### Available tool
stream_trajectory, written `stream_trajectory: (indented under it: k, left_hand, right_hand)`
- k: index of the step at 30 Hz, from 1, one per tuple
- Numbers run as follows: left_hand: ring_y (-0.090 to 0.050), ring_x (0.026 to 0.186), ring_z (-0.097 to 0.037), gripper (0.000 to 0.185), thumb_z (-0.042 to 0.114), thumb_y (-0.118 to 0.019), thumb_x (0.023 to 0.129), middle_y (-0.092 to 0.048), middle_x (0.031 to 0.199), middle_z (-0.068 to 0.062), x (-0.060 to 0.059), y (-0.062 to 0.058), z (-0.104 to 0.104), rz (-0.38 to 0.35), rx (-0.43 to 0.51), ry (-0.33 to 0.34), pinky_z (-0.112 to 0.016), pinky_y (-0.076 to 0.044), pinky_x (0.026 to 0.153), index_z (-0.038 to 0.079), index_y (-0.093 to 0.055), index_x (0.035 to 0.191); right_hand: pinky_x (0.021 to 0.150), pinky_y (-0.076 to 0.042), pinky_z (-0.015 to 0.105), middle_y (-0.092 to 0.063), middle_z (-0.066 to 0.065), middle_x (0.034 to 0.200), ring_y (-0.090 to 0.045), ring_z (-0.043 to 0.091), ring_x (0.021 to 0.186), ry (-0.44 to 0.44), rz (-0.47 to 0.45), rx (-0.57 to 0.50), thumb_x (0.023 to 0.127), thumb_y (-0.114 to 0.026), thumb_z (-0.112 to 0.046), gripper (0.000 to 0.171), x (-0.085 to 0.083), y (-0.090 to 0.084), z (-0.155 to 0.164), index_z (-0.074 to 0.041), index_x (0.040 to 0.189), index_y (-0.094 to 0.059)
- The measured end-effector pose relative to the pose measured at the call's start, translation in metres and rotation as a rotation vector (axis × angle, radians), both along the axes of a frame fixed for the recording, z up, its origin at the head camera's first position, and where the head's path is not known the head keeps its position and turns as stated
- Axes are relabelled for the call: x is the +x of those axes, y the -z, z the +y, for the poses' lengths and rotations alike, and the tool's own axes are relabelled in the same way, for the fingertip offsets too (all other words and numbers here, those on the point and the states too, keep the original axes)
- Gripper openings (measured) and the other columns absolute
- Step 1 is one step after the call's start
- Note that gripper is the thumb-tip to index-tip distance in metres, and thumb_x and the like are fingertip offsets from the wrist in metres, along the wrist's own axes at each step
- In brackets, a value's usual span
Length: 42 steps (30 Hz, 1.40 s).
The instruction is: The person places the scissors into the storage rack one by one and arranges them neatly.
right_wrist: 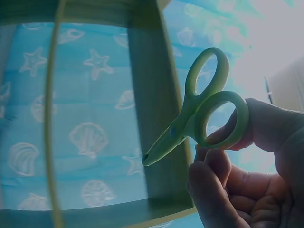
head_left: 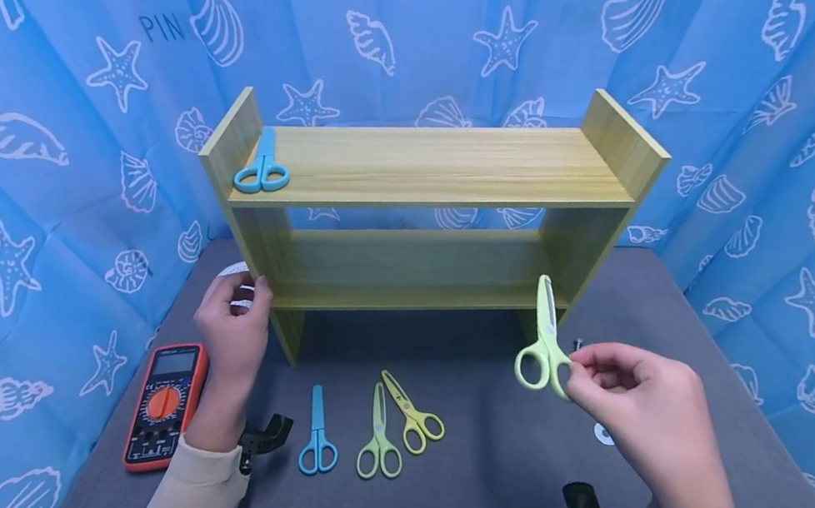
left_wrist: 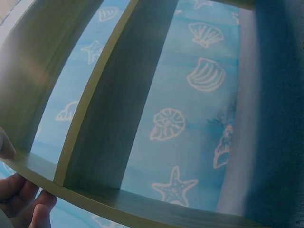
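At lower centre, blue scissors, pale-green scissors and yellow scissors lie on the grey table; a digital multimeter lies at lower left. At right, the right hand pinches the raised green scissors by one handle loop, tips upward. At left, the left hand pinches the side panel of the two-tier wooden shelf, whose top board bears the second blue pair at upper left. Behind hangs a seashell-print curtain.
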State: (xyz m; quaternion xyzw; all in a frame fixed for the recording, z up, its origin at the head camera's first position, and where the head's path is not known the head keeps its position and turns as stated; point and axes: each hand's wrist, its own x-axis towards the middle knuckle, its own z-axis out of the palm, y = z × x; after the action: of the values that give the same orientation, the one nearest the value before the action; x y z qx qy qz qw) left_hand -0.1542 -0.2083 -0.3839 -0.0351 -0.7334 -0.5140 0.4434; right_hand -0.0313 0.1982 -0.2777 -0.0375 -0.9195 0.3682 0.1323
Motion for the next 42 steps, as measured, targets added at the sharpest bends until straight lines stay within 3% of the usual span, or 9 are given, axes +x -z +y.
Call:
stream_trajectory:
  k: [5, 13, 16, 25, 30, 37, 42]
  left_hand:
    - [-0.06, 0.083, -0.008, 0.011, 0.002, -0.069, 0.094, -0.068, 0.093, -0.018, 0.002, -0.005, 0.005, 0.005, 0.018, -0.002, -0.02, -0.048, 0.068, -0.008, -0.074, 0.098]
    - [-0.058, 0.081, -0.006, 0.01, -0.008, -0.065, 0.092, -0.065, 0.091, -0.027, 0.02, -0.031, 0.019, 0.022, 0.026, 0.01, -0.017, -0.047, 0.069, -0.016, -0.07, 0.096]
    - [-0.058, 0.081, -0.007, 0.01, -0.008, -0.065, 0.092, -0.065, 0.091, -0.027, 0.019, -0.029, 0.018, 0.026, 0.026, 0.008, -0.018, -0.047, 0.068, -0.016, -0.07, 0.096]
    - [-0.061, 0.085, -0.008, 0.012, 0.005, -0.07, 0.094, -0.069, 0.097, -0.014, 0.001, -0.003, 0.001, -0.002, 0.002, 0.005, -0.017, -0.048, 0.069, -0.004, -0.075, 0.101]
    - [-0.061, 0.085, -0.01, 0.013, 0.006, -0.07, 0.095, -0.069, 0.097, -0.012, -0.001, -0.003, 0.0, 0.003, -0.005, 0.019, -0.019, -0.049, 0.07, -0.003, -0.075, 0.102]
    - [-0.058, 0.083, -0.008, 0.011, -0.002, -0.068, 0.094, -0.066, 0.094, -0.021, -0.002, -0.003, 0.001, 0.016, -0.008, 0.01, -0.018, -0.048, 0.07, -0.009, -0.072, 0.1]
    - [-0.06, 0.085, -0.007, 0.011, 0.004, -0.07, 0.095, -0.068, 0.096, -0.013, -0.001, -0.002, -0.001, -0.002, -0.007, 0.014, -0.018, -0.049, 0.071, -0.003, -0.074, 0.102]
  right_hand:
    - [0.05, -0.044, 0.024, -0.071, 0.001, 0.075, -0.06, 0.013, 0.06, -0.005, 0.07, -0.025, 0.088, -0.076, -0.014, 0.01, -0.006, -0.02, 0.001, -0.008, 0.095, -0.079]
    - [0.053, -0.046, 0.02, -0.071, -0.004, 0.07, -0.061, 0.009, 0.062, -0.026, 0.18, -0.104, 0.087, -0.078, -0.015, 0.011, -0.022, -0.057, -0.004, -0.007, 0.094, -0.079]
    - [0.055, -0.047, 0.019, -0.071, -0.004, 0.07, -0.06, 0.011, 0.063, -0.034, 0.21, -0.129, 0.087, -0.078, -0.017, 0.01, -0.029, -0.072, -0.011, -0.009, 0.093, -0.08]
    - [0.059, -0.047, 0.021, -0.072, -0.002, 0.075, -0.062, 0.018, 0.069, -0.067, 0.275, -0.17, 0.087, -0.078, -0.019, 0.014, -0.057, -0.107, -0.041, -0.007, 0.094, -0.081]
    - [0.056, -0.046, 0.023, -0.072, -0.002, 0.075, -0.063, 0.018, 0.068, -0.11, 0.302, -0.211, 0.086, -0.075, -0.015, 0.014, -0.079, -0.119, -0.06, -0.004, 0.092, -0.08]
    - [0.058, -0.047, 0.028, -0.073, 0.006, 0.077, -0.066, 0.023, 0.071, -0.213, 0.261, -0.24, 0.087, -0.067, -0.013, 0.017, -0.115, -0.131, -0.093, -0.005, 0.093, -0.081]
    - [0.058, -0.046, 0.031, -0.072, 0.009, 0.081, -0.063, 0.024, 0.071, -0.267, 0.226, -0.211, 0.087, -0.065, -0.013, 0.017, -0.137, -0.134, -0.12, -0.007, 0.091, -0.081]
